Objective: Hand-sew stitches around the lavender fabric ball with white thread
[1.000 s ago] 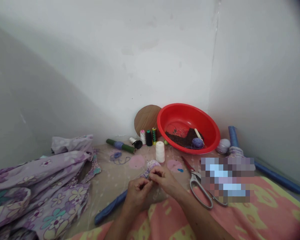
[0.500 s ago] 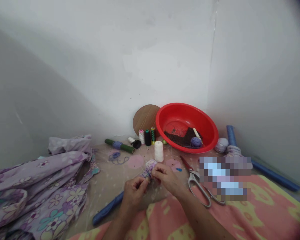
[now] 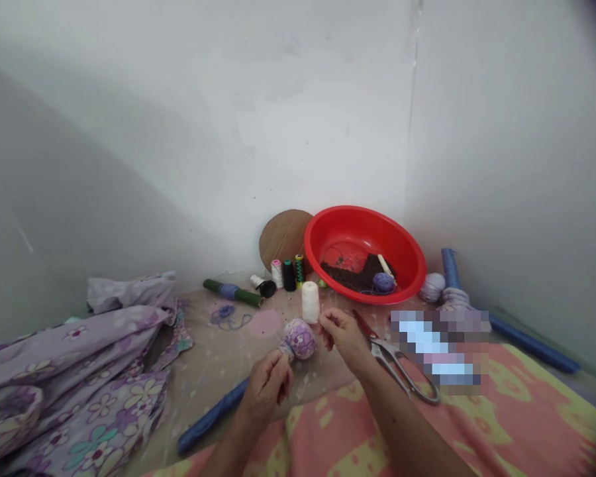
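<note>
Clock centred on the ball, 12 toward the wall corner.

Your left hand (image 3: 267, 387) sits at 7, fingers curled closed on the gathered neck of the purple floral fabric-covered ball (image 3: 298, 339). The ball lies tilted on the sheer plastic sheet (image 3: 213, 358). Your right hand (image 3: 345, 334) is at 3, just apart from the ball, with thumb and fingertips pinched together. Any thread in that pinch is too fine to tell.

The white thread cone (image 3: 310, 302) stands upright at 12, close by. The steel scissors (image 3: 397, 368) lie at 3, beyond your right hand.

The red plastic basin (image 3: 350, 228) is at 1, against the wall. It holds a dark brown crumbly mass (image 3: 350, 278), a purple yarn ball (image 3: 383, 283) and a cream-coloured stick (image 3: 385, 265) resting on that mass.

A cardboard disc (image 3: 284, 240) leans between basin and wall at 12. Three thread spools (image 3: 289, 275) stand before it. A pale purple ball (image 3: 431, 287) sits at 2, just beside the basin. A blue rolled tube (image 3: 211, 407) lies at 8, under your left wrist's side.
</note>
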Demonstrator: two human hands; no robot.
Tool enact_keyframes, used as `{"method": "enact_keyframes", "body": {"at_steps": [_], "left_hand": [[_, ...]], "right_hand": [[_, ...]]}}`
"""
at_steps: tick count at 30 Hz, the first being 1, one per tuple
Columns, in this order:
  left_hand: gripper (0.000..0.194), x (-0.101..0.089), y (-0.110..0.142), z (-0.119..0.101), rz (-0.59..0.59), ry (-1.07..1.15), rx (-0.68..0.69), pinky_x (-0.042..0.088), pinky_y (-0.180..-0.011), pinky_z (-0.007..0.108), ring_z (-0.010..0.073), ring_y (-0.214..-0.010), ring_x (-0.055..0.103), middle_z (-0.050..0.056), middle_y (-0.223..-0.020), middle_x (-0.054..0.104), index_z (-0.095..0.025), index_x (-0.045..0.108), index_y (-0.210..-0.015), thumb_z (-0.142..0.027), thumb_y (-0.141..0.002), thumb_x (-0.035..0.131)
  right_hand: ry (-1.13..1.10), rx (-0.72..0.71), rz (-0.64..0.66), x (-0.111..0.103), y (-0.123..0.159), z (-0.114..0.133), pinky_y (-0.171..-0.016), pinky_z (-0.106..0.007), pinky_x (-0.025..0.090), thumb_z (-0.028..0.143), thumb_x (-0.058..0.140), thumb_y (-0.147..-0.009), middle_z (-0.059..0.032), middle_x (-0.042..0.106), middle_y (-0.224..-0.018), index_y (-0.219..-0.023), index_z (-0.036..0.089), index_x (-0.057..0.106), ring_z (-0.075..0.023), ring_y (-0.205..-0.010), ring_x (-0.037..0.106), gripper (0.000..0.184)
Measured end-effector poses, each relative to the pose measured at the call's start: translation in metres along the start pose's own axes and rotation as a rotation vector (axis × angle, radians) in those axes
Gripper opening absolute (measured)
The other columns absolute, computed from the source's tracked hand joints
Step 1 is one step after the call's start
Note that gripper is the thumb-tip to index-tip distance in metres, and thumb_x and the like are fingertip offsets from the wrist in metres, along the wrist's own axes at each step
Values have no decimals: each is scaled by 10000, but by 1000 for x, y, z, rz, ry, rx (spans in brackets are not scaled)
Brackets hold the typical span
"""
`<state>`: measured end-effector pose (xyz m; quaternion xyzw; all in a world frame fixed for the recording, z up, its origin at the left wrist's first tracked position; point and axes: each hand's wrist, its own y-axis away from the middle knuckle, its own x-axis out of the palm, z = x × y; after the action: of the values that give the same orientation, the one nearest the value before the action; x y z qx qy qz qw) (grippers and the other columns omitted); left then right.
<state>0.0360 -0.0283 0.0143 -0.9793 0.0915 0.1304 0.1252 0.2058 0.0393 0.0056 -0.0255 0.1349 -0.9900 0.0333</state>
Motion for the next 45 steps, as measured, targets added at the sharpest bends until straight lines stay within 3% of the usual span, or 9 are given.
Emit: {"method": "enact_keyframes", "body": {"at_steps": [8, 12, 17, 21, 25, 30, 34, 39, 45], "left_hand": [[251, 42, 19, -33, 302, -17, 19, 257, -442, 171, 51, -475, 323, -50, -509, 382, -150, 475, -593, -356, -735, 472], [182, 65, 37, -34, 568, -144, 220, 368, -479, 189, 96, -578, 489, -14, -644, 553, -196, 603, -707, -350, -728, 507], [252, 72, 42, -36, 516, -188, 277, 448, -735, 299, 151, -892, 516, 42, -1035, 533, -207, 538, -990, -330, -806, 417], [234, 61, 24, -48, 491, -235, 298, 369, -536, 204, 98, -584, 503, 1, -640, 591, -174, 625, -628, -327, -746, 492], [259, 37, -2, -48, 116, -374, 300, 354, -559, 200, 96, -595, 497, 19, -642, 582, -146, 552, -533, -297, -737, 499], [199, 8, -20, -20, -29, -425, 274, 395, -616, 209, 122, -701, 529, 39, -767, 594, -156, 547, -579, -305, -708, 525], [266, -3, -23, -1, -172, -699, 203, 375, -770, 281, 185, -902, 487, 54, -930, 580, -191, 593, -819, -404, -673, 535], [492, -10, -21, 14, -157, -933, -64, 346, -765, 282, 212, -974, 455, 64, -1026, 552, -201, 522, -1058, -443, -630, 549], [410, -11, -21, 10, -82, -977, -277, 336, -725, 260, 203, -921, 510, 43, -1003, 581, -220, 550, -993, -445, -653, 505]], "right_hand": [[-3, 14, -10, -2, -4, -10, -350, -185, 288, 391, 496, -698, 59, 438, -457, -590, 171, 441, -58, -357, 382, 252], [7, 10, -9, -2, -3, -8, -355, -185, 288, 399, 495, -692, 57, 443, -460, -588, 169, 450, -58, -363, 383, 256], [28, 22, 3, 0, 1, 3, -360, -189, 282, 375, 504, -673, 67, 423, -431, -569, 175, 448, -58, -355, 374, 233], [47, 35, 17, 2, 1, 2, -352, -188, 274, 359, 486, -671, 70, 423, -419, -570, 180, 449, -59, -344, 368, 209], [-10, 32, 18, 4, -2, -8, -342, -187, 276, 377, 488, -672, 62, 464, -454, -593, 179, 452, -58, -336, 375, 216], [-26, 30, 6, 7, -4, -19, -338, -182, 295, 388, 493, -681, 57, 477, -449, -596, 172, 460, -63, -340, 404, 234], [-68, 28, -70, 3, -6, -20, -339, -184, 321, 385, 499, -686, 34, 530, -507, -624, 162, 477, -69, -352, 433, 232], [-143, -25, -260, -16, -12, -16, -369, -186, 361, 388, 520, -684, 30, 552, -547, -663, 165, 486, -73, -388, 461, 226], [-196, -39, -312, -26, -14, -13, -370, -187, 355, 391, 565, -648, 55, 499, -493, -725, 160, 509, -69, -373, 445, 250]]}}
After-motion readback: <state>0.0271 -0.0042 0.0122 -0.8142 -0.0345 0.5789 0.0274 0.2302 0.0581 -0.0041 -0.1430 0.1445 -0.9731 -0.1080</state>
